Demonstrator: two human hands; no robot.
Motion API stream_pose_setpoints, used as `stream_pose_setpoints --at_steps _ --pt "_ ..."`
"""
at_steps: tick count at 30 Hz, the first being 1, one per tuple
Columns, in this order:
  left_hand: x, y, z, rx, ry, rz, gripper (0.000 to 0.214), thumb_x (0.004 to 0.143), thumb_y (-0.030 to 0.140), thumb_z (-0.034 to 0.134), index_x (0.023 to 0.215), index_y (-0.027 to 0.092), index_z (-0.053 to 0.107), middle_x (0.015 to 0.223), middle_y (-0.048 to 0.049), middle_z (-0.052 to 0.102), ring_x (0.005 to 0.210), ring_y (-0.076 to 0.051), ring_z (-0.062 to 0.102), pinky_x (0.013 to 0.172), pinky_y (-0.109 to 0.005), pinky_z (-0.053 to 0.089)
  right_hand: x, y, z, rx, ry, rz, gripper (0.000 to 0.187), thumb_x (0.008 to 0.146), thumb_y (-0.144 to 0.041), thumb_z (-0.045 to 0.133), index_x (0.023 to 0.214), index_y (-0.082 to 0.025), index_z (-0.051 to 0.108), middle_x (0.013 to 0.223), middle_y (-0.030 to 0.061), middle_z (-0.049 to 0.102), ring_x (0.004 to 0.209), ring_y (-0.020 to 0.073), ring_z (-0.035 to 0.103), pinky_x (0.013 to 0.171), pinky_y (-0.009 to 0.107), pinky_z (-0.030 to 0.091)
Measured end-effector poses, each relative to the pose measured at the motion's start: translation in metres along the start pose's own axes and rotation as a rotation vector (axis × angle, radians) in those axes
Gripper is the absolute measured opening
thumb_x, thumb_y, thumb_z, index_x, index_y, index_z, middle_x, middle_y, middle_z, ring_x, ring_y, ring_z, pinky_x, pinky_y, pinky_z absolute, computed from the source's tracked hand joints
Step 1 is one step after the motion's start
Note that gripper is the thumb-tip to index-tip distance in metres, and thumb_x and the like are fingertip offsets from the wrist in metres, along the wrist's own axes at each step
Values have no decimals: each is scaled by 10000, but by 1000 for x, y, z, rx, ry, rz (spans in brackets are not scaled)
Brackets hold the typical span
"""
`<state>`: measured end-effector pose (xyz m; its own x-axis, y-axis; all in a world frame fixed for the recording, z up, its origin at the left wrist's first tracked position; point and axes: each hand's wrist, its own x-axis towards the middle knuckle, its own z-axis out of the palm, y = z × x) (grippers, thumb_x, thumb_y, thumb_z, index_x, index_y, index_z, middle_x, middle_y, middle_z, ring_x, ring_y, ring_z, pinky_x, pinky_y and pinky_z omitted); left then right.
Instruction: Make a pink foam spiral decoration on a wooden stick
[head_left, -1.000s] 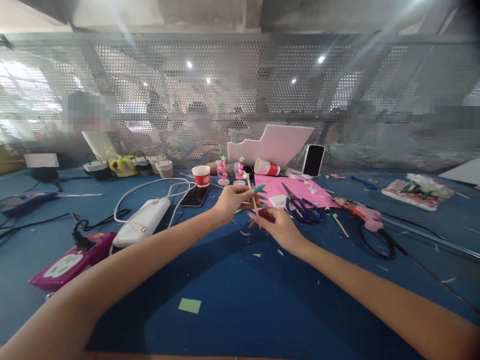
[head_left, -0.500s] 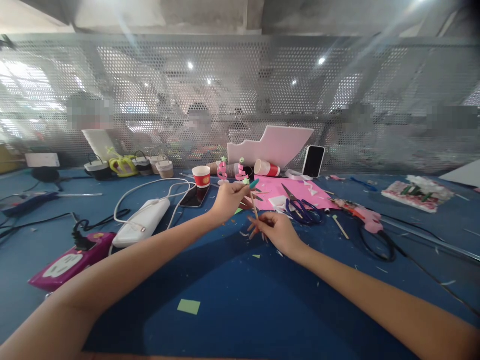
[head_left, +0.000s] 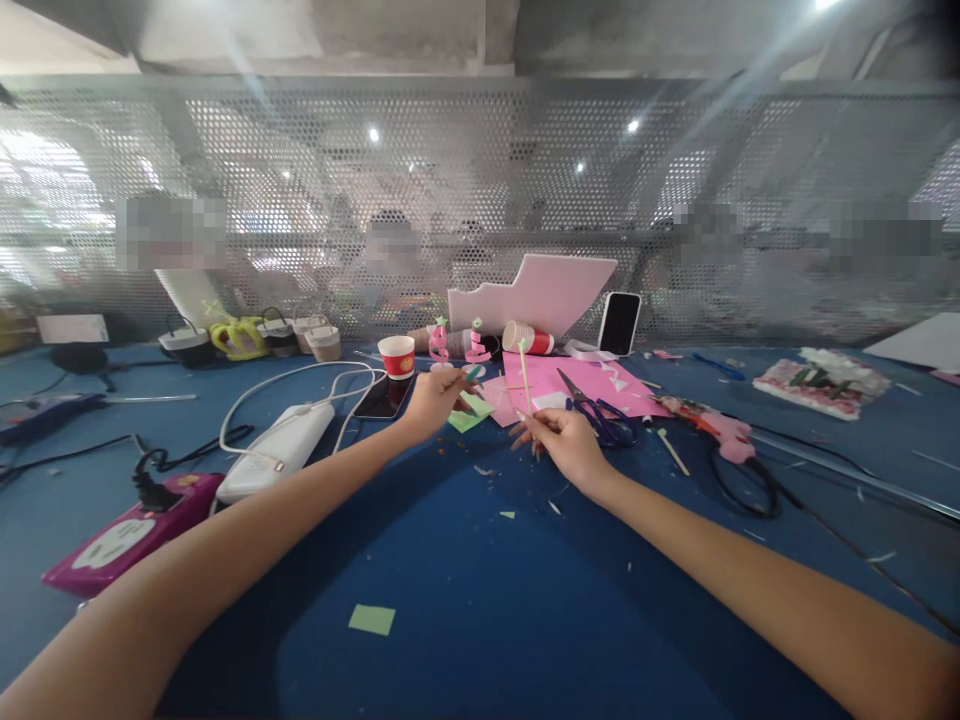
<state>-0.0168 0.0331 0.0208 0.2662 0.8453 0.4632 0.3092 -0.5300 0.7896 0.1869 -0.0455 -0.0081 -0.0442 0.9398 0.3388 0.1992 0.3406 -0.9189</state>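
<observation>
My right hand (head_left: pixel 568 445) pinches the lower end of a thin pale stick (head_left: pixel 526 382), which stands nearly upright with a small light green piece at its top. To the left, my left hand (head_left: pixel 437 403) is closed on a small teal object (head_left: pixel 473 373); only its tip shows and its kind cannot be made out. Beneath the left fingers lies a light green paper (head_left: pixel 471 412). Dark blue-handled scissors (head_left: pixel 600 415) rest just beyond my right hand, partly on a pink sheet (head_left: pixel 540 375). Two pink spiral paper pieces (head_left: pixel 439 345) with green stars stand behind the hands.
On the left are a red paper cup (head_left: pixel 397 357), a phone (head_left: pixel 381 398), a white power bank (head_left: pixel 279 455) with cables and a purple power strip (head_left: pixel 135 530). A pink glue gun (head_left: pixel 727 437) and its cord lie right. A perforated screen (head_left: pixel 315 200) rises behind the table.
My left hand has drawn left with the teal object, away from the stick. The stick in my right hand now stands clear, its green top visible. The view has shifted slightly.
</observation>
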Motion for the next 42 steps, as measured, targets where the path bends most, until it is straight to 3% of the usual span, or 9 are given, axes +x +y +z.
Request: stream_pose_setpoints --at_steps 4,8,14,18,21,24,31,38,42 --pt "9 -20 -13 -18 176 -106 343 840 411 491 870 120 671 808 -86 708 503 -130 636 521 -268 542 8 9 -9 2 81 25 436 706 -589 604 685 -157 659 633 73 688 482 148 563 476 268 464" --pt "7 -29 -23 170 283 -36 296 822 367 529 911 148 707 817 -74 728 722 -182 677 656 -282 532 10 15 -8 96 99 85 423 634 -569 676 700 -152 647 634 64 685 493 144 571 480 262 470" --pt "0 -28 -23 416 333 16 368 854 401 479 702 153 706 689 -58 712 682 -184 660 691 -294 501 8 12 -4 178 106 129 399 577 -513 737 729 -156 640 625 48 689 470 129 558 455 247 458" --pt "-1 -27 -19 446 193 261 302 851 322 514 1091 165 607 1037 -87 681 984 -195 617 885 -351 473 8 11 -5 168 112 131 398 596 -528 719 717 -158 636 633 52 690 465 125 556 437 238 450" --pt "-3 -28 -14 550 -106 407 617 748 416 644 1279 166 452 1287 -133 539 1225 -254 463 1042 -437 358 8 12 -5 165 129 117 413 624 -559 686 713 -160 631 655 59 694 463 130 561 420 243 457" --pt "-5 -31 -10 644 -268 365 849 686 474 682 1383 173 303 1420 -164 386 1332 -303 327 1093 -477 285 8 14 -5 151 155 102 418 651 -570 662 721 -159 629 682 67 697 485 136 571 419 247 471" --pt "-4 -36 -8 708 -212 122 588 818 253 548 1352 178 313 1371 -151 457 1271 -245 436 1040 -403 368 8 18 -5 142 154 74 419 687 -577 630 736 -160 625 646 52 669 505 142 576 421 247 484" --pt "-10 -23 -9 970 -98 -39 477 890 113 336 1367 133 333 988 -156 681 975 -267 645 844 -409 487 7 12 -4 127 155 93 405 707 -578 614 704 -174 599 636 54 670 471 143 559 402 252 460" --pt "-11 -24 -14 1027 158 39 651 754 -40 337 1395 49 269 1345 -231 462 1287 -277 412 1025 -421 371 3 7 -2 97 140 119 391 720 -576 604 669 -191 564 589 46 659 461 159 579 437 273 477"
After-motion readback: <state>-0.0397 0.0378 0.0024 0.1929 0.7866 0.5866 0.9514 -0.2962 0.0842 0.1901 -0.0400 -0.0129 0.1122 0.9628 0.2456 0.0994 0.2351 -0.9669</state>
